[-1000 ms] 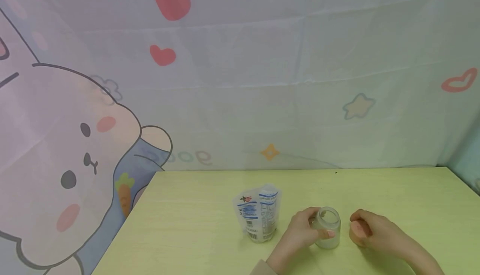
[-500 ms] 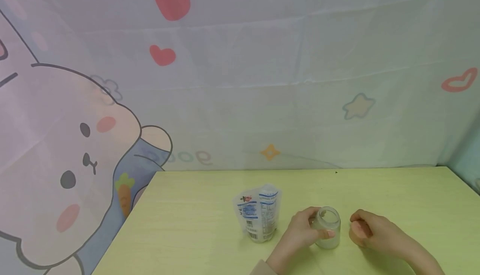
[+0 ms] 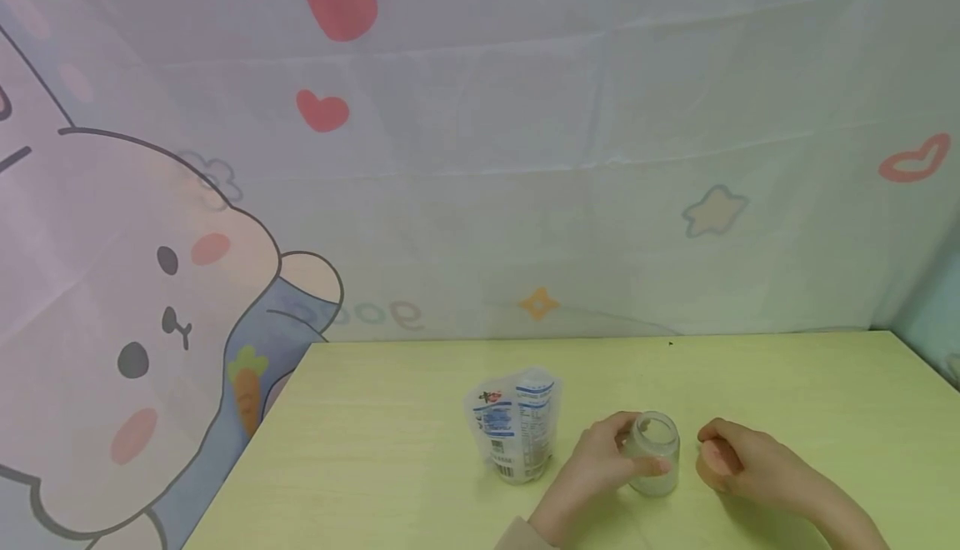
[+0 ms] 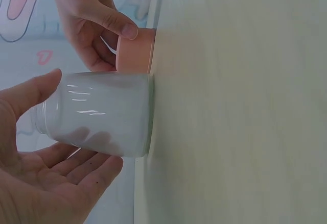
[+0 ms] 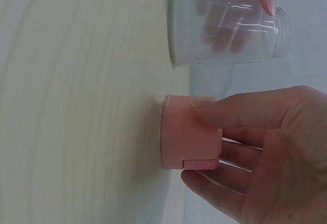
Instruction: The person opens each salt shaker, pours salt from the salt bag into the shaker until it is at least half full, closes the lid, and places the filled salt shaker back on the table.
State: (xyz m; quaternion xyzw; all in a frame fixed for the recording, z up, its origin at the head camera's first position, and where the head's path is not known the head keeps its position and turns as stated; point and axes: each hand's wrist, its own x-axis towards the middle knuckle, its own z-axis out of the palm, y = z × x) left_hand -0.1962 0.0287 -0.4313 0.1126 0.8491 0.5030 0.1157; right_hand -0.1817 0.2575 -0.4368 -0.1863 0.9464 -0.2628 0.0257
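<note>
A clear, frosted-looking glass jar (image 3: 654, 465) stands upright on the table with its mouth uncovered. My left hand (image 3: 596, 460) holds it from the left, thumb at the near side and fingers behind. To its right, my right hand (image 3: 765, 467) grips a short pink cylindrical cap (image 3: 714, 465) between thumb and fingers. In the right wrist view the cap (image 5: 189, 132) has a small raised tab on its side, and its wide end is at or just above the tabletop. A gap separates cap and jar (image 5: 225, 27) there. The cap's inside is hidden.
Left of the jar stands a crumpled, translucent plastic pouch (image 3: 517, 437) with blue print and a barcode. The pale yellow table (image 3: 375, 417) ends at the back against a hanging cloth (image 3: 487, 225) printed with a rabbit and hearts.
</note>
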